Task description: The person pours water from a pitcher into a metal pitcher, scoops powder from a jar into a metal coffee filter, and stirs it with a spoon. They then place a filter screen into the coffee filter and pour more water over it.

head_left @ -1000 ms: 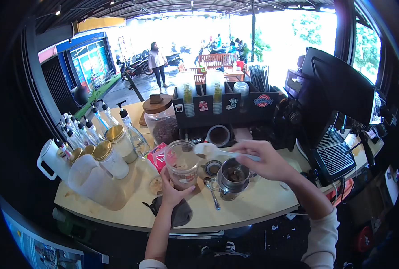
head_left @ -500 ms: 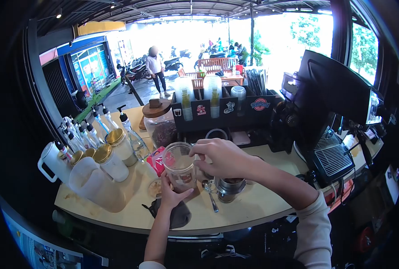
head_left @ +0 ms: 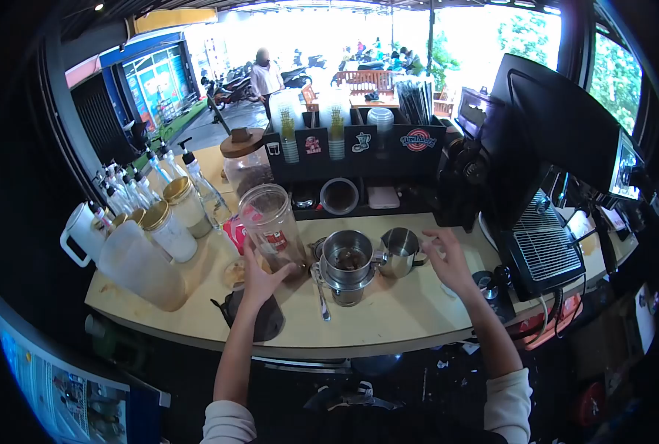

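A tall clear jar (head_left: pixel 276 235) with a red label stands on the counter, its mouth uncovered. My left hand (head_left: pixel 259 280) grips its lower part, thumb on the near side and fingers round the left. To the jar's right is a metal coffee dripper (head_left: pixel 346 255) with something dark inside, resting on a small metal cup (head_left: pixel 347 296). A spoon (head_left: pixel 322 296) lies beside it. My right hand (head_left: pixel 450 260) is held open by the handle of a steel milk pitcher (head_left: pixel 399 253), fingers apart and apparently not touching it.
Syrup pump bottles (head_left: pixel 170 169), gold-lidded jars (head_left: pixel 168 229) and a plastic pitcher (head_left: pixel 140 270) crowd the left. A black cup organizer (head_left: pixel 314 154) stands behind. At right are a monitor (head_left: pixel 559 111) and an espresso machine (head_left: pixel 544 248). A dark cloth (head_left: pixel 259 320) lies near the front edge.
My right hand has left the jar's rim and moved right, beside the milk pitcher. My left hand stays on the jar. The view has shifted, showing the dripper and pitcher more fully.
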`<control>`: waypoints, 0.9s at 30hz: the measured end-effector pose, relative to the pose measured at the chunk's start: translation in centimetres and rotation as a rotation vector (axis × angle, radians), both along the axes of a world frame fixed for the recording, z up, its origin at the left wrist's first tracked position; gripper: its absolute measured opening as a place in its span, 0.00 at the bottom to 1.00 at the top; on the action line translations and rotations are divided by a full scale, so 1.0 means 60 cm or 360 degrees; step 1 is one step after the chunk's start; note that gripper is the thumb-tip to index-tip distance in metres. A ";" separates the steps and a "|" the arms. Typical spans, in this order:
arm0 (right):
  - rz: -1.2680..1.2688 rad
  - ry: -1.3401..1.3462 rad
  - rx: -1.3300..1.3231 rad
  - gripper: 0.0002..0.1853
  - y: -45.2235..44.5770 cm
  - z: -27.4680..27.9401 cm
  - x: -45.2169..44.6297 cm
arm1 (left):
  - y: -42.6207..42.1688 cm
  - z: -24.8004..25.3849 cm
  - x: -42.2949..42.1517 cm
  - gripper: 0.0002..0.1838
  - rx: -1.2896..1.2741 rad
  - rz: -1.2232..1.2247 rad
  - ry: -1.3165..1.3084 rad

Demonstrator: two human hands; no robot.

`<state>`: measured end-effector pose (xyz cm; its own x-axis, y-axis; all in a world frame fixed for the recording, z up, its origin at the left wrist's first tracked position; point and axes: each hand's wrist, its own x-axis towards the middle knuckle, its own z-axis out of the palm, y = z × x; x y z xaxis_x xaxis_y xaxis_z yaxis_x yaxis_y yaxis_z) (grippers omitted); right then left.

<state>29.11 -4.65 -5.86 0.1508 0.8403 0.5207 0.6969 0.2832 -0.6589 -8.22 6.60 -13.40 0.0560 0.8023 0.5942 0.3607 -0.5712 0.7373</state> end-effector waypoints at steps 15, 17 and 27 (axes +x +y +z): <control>0.0269 0.1022 0.0002 0.09 0.041 -0.144 0.001 | -0.100 0.108 0.163 0.48 0.0079 -0.0604 -0.0223; 0.0285 0.1059 0.0014 0.10 0.038 -0.144 0.001 | -0.102 0.112 0.165 0.47 -0.0082 -0.0621 -0.0142; 0.0347 0.1432 0.0008 0.11 0.024 -0.141 0.016 | -0.108 0.113 0.165 0.43 -0.0171 -0.0551 -0.0079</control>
<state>30.05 -3.20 -14.33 0.3391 0.8957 0.2877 -0.1460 0.3522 -0.9245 1.68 0.14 -6.65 0.3083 0.7991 0.5162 0.1217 -0.5713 0.8117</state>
